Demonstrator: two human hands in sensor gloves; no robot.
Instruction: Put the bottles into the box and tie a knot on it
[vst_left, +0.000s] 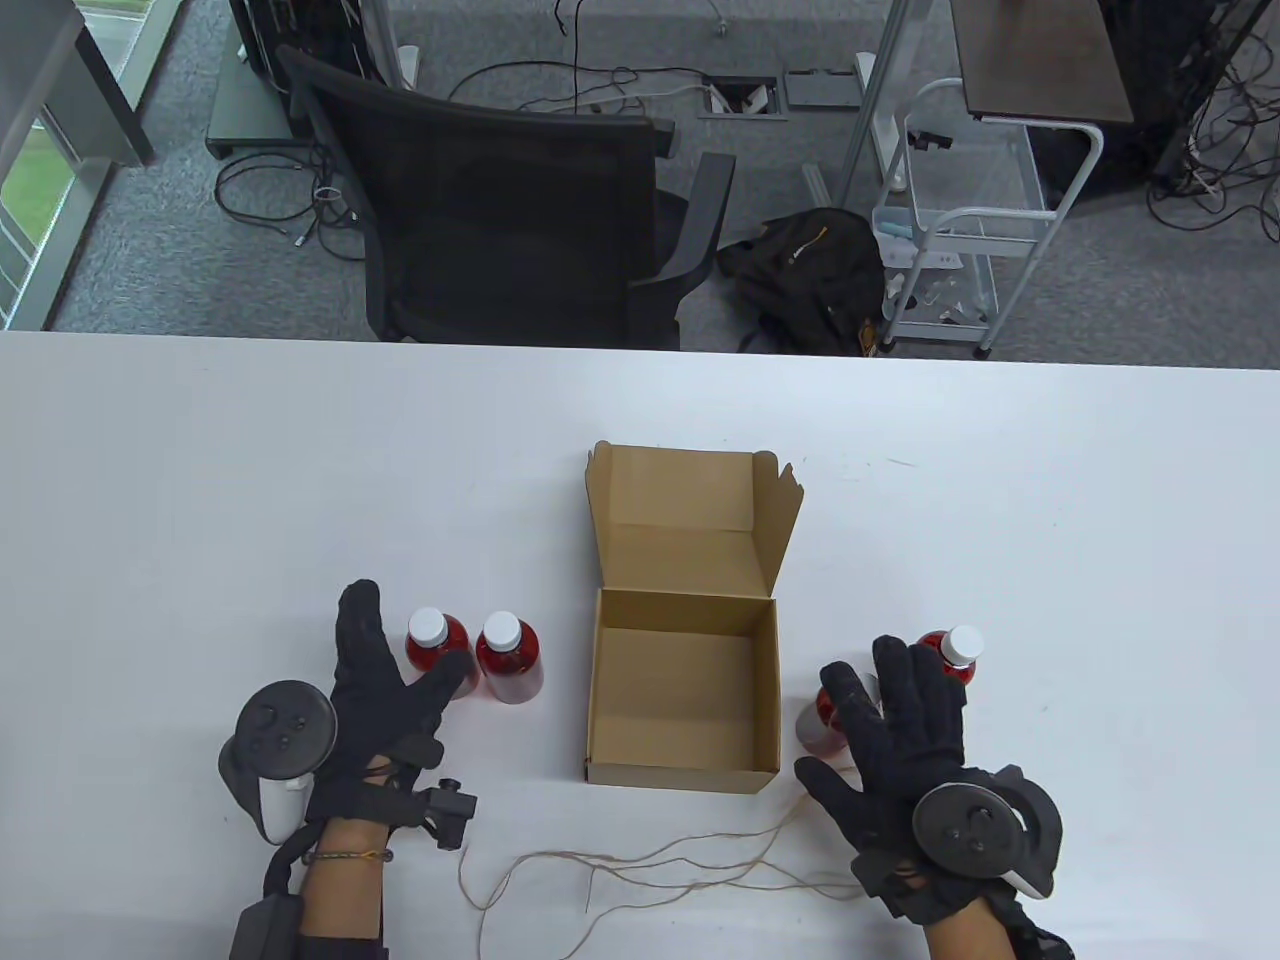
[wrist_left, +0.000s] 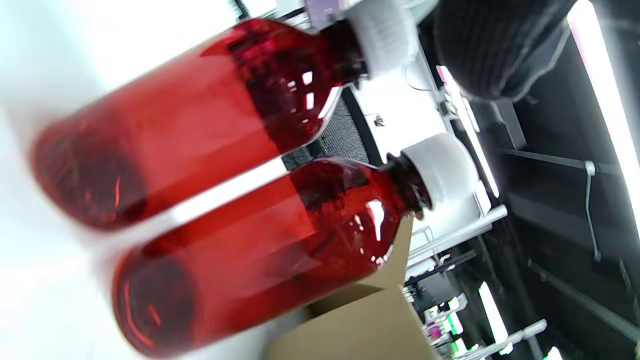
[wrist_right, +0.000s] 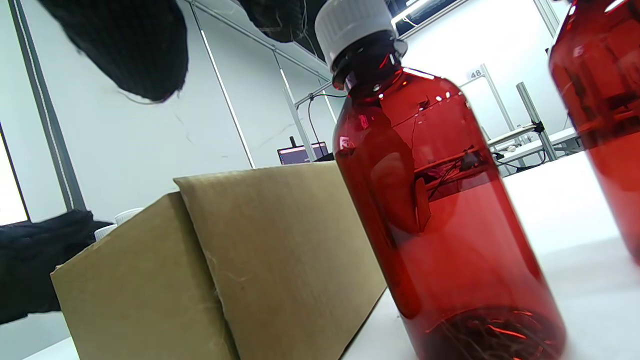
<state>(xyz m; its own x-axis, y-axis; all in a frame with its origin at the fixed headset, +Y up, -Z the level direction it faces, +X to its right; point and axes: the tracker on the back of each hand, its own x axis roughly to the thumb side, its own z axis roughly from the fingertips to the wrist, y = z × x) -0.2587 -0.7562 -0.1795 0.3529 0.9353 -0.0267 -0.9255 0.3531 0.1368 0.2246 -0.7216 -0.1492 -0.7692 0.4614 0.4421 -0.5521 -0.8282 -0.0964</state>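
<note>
An open cardboard box (vst_left: 683, 690) stands mid-table with its lid tipped back; it looks hollow inside. Two red bottles with white caps (vst_left: 437, 645) (vst_left: 510, 660) stand to its left. My left hand (vst_left: 395, 665) hovers spread by them, thumb over the nearer-left bottle, holding nothing. In the left wrist view both bottles (wrist_left: 200, 120) (wrist_left: 260, 250) fill the frame. Right of the box stand two more bottles (vst_left: 950, 655) (vst_left: 820, 715), partly hidden under my spread right hand (vst_left: 870, 720). The right wrist view shows one bottle (wrist_right: 440, 210) beside the box (wrist_right: 225, 265), with a fingertip (wrist_right: 135, 45) above.
A thin brown string (vst_left: 640, 865) lies loose on the white table (vst_left: 200, 500) in front of the box, running toward my right hand. A black office chair (vst_left: 500, 200) stands beyond the table's far edge.
</note>
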